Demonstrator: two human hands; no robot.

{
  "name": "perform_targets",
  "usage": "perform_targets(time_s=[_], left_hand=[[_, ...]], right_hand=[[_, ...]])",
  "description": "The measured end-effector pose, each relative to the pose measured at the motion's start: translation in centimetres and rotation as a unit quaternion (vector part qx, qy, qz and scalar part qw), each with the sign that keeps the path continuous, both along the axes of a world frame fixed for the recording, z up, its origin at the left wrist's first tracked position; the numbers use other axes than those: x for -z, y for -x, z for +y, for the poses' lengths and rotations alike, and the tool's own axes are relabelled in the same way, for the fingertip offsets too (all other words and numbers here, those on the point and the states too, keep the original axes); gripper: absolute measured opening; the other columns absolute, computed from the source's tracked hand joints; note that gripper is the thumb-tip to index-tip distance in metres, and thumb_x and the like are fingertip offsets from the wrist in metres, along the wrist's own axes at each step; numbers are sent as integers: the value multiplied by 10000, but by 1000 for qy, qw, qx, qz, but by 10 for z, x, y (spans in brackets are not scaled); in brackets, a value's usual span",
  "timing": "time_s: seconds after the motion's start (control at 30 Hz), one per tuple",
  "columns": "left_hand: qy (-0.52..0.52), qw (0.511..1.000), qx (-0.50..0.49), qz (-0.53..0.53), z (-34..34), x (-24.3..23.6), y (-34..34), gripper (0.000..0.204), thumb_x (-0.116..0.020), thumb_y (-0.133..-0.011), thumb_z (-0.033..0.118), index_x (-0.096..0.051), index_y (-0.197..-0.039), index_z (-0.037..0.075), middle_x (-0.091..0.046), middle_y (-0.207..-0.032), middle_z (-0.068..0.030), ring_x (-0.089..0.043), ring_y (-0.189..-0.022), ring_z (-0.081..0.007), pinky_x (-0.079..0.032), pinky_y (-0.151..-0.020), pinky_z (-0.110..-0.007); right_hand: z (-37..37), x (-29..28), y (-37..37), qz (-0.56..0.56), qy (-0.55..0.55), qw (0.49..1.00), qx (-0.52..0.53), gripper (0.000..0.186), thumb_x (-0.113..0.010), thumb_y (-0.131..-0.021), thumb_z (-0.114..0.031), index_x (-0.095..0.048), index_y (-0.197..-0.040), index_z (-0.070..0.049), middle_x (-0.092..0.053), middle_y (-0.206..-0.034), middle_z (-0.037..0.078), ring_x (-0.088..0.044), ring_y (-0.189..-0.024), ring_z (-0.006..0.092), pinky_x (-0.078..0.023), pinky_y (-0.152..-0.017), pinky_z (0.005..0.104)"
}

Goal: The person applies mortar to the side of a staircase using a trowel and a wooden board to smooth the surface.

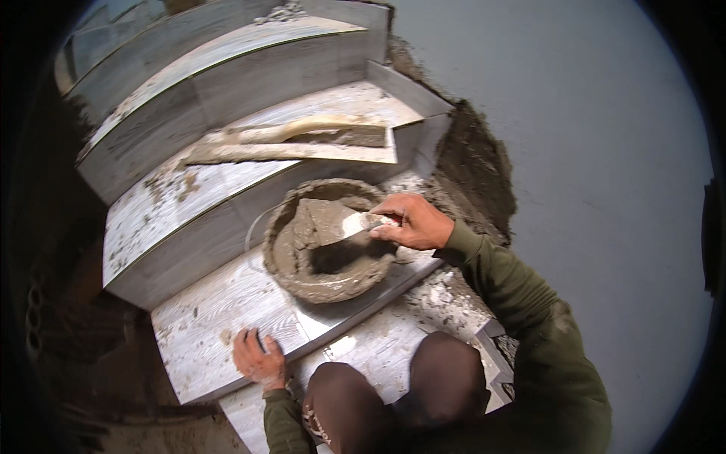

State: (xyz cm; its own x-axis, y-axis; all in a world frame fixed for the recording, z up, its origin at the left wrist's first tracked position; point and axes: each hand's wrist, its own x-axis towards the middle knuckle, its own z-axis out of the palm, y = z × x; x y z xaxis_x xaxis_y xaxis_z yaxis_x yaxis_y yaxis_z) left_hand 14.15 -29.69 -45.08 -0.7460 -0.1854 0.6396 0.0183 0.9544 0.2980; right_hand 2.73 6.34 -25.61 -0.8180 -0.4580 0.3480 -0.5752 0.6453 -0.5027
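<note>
A round bucket [333, 293], its rim crusted thick with grey mortar, stands on the wood-patterned tiled step [204, 325] ahead of my knees. Wet mortar [284, 253] lines the inside, with a dark hollow in the middle. My right hand [417, 221] is closed round the handle of a trowel [321, 221] at the bucket's right rim. The trowel's broad blade lies over the mortar and carries some of it; its handle is mostly hidden by my fingers. To the lower left, my left hand [259, 359] rests open on the step near its front edge, fingers spread, holding nothing.
On the step above lies a long mortar-smeared piece with a pale curved handle [321, 125]. More tiled steps [265, 72] rise behind, with rubble [281, 13] at the top. A grey wall [597, 166] borders the right side. Dark open space drops off at the left.
</note>
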Motion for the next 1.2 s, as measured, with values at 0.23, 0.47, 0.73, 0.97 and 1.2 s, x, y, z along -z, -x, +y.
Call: perform_targets(time_s=[0.23, 0.47, 0.73, 0.97, 1.2], left_hand=[[-2, 1000, 14, -12, 9, -3, 1, 418, -437, -906, 398, -619, -1021, 39, -569, -1112, -160, -530, -1044, -353, -402, -886, -463], [8, 1000, 12, -14, 3, -5, -1, 447, -409, -926, 414, -608, -1031, 27, -563, -1114, -169, -529, -1040, -359, -404, -880, -464], [6, 1000, 9, -12, 7, -5, 1, 438, -419, -927, 409, -605, -1044, 30, -564, -1120, -162, -528, -1048, -353, -401, -890, -461], [0, 1000, 3, -17, 6, -5, 1, 417, -434, -917, 387, -612, -1051, 34, -567, -1126, -159, -523, -1063, -350, -394, -908, -455], [-4, 1000, 3, -10, 4, -3, 1, 419, -429, -926, 397, -606, -1064, 43, -568, -1133, -152, -527, -1059, -349, -395, -912, -455]], right_hand=[[55, -29, -51, -32, -4, 992, 119, 381, -720, -801, -290, -654, -1031, 7, -633, -817, 144, -596, -711, 236, -467, -648, 329], [99, -39, -82, -174, 111, 961, 183, 325, -712, -825, -255, -675, -1013, 7, -665, -825, 54, -556, -710, 82, -450, -627, 265], [183, -34, -25, -145, -38, 862, 485, 505, -602, -864, -448, -625, -670, 17, -562, -542, 101, -519, -543, 183, -411, -544, 373], [168, -56, -59, -92, -123, 867, 474, 436, -603, -852, -415, -651, -804, 16, -612, -680, 195, -582, -653, 342, -443, -630, 425], [149, -58, -38, -65, -293, 868, 395, 355, -698, -763, -357, -629, -821, -14, -646, -793, 197, -627, -756, 370, -478, -654, 434]])
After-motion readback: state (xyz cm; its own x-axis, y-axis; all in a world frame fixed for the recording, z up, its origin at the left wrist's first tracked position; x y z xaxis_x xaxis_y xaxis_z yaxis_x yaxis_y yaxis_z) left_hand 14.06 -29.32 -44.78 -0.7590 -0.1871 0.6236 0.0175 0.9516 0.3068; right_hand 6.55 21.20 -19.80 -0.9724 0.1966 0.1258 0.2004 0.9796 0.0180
